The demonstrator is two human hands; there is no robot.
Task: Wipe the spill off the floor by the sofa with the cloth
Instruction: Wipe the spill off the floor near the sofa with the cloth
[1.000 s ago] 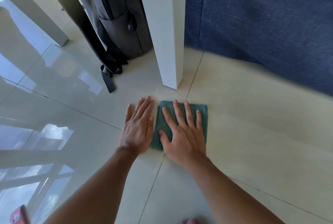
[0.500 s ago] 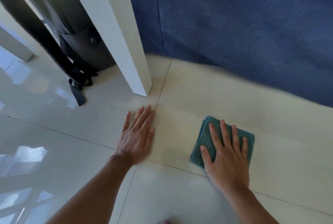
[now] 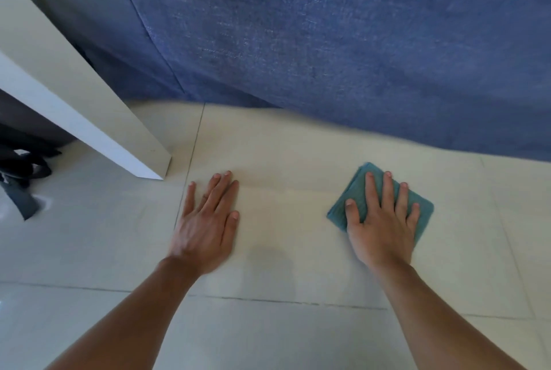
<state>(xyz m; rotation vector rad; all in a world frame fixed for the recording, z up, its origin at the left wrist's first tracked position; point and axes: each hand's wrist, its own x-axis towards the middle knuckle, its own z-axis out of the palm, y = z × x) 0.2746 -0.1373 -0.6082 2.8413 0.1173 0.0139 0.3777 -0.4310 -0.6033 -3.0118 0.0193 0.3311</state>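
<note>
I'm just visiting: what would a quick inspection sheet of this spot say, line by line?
Surface: pale tiled floor, glossy, grout lines; no clear spill seen.
Job's things: folded teal cloth flat on the floor near the blue sofa.
Clutter: dark bag straps at far left.
Hands: left hand flat on bare tile; right hand pressed flat on the cloth.
Cables: nothing seen.
Surroundings: white furniture leg at left.

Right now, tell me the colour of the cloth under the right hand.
Teal, a blue-green; the cloth shows in the head view, flat under the right hand.
</note>
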